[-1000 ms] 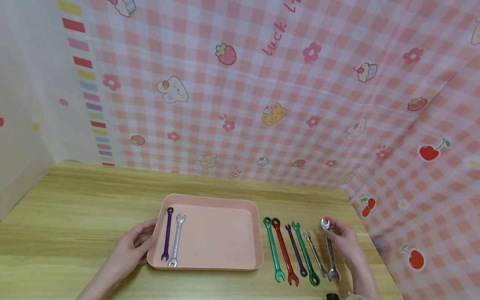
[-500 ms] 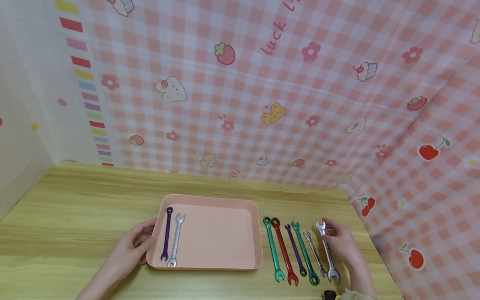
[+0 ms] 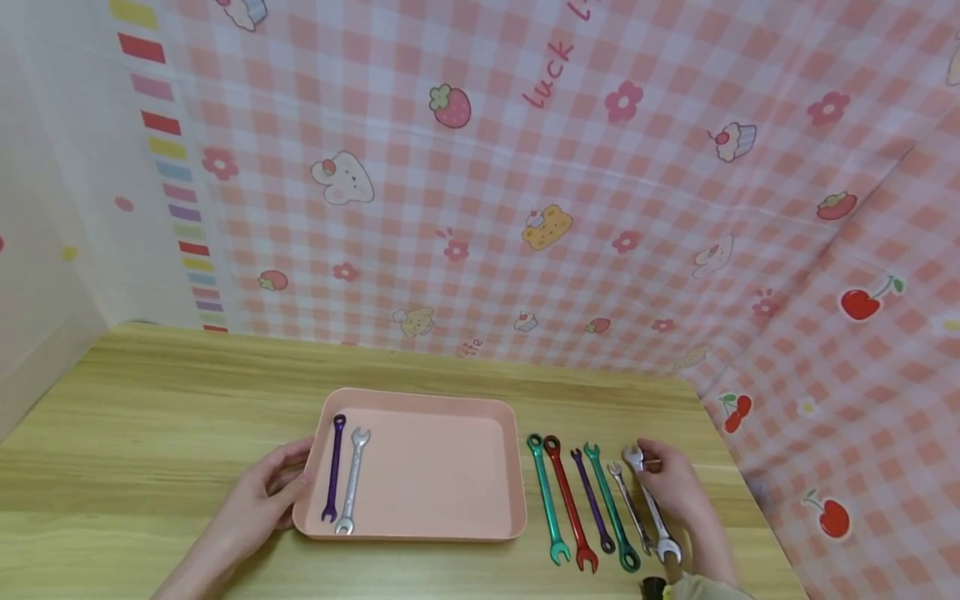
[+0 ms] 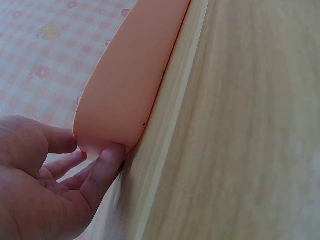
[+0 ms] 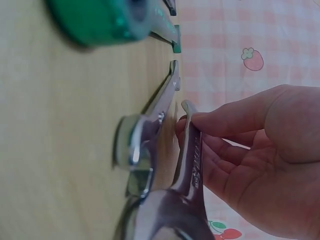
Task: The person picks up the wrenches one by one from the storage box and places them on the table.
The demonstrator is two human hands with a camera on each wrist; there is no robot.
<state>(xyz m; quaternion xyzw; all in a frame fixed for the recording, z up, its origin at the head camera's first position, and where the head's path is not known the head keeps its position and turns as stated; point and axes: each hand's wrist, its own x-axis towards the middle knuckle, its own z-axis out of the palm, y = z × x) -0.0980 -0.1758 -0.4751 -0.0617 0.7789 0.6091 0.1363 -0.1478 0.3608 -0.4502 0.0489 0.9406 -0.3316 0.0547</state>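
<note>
My right hand pinches the upper end of a large silver wrench between thumb and fingers. In the right wrist view that wrench slants, its near jaw end lying low beside a small silver wrench. Whether its lower end touches the table, I cannot tell. My left hand grips the left side of the pink tray; the left wrist view has thumb and fingers about the tray's corner. Inside the tray, at its left, lie a purple wrench and a silver wrench, roughly parallel.
Between the tray and my right hand runs a row of wrenches: green, red, small purple, and another green. A checked cloth hangs behind the wooden table. A dark object shows by my right sleeve.
My right hand has shifted left, bringing the upper end of the large silver wrench closer to the small silver one. The left hand and tray have stayed put.
</note>
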